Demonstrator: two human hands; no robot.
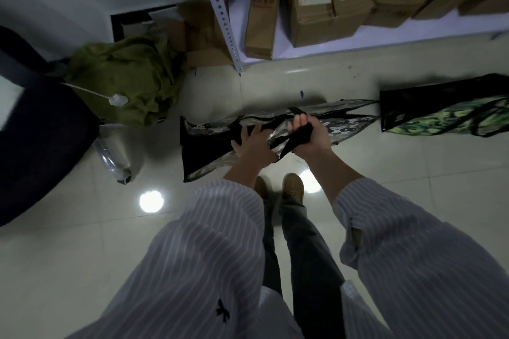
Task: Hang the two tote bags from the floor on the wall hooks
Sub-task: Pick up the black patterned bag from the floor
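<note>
A grey camouflage tote bag [214, 132] with black trim lies flat on the tiled floor in front of my feet. My right hand [308, 135] is closed around its black handle straps, lifting them slightly. My left hand [253, 146] rests on the bag's top edge, fingers reaching into the black strap area. A second tote bag [446, 115], green leaf-patterned with a black panel, lies on the floor to the right, touching the first bag's end. No wall hooks are in view.
A white metal shelf [228, 22] with several cardboard boxes [311, 5] stands behind the bags. An olive green cloth heap [124, 77] lies at the left, next to a dark chair [41, 132] and a clear plastic roll [113, 157].
</note>
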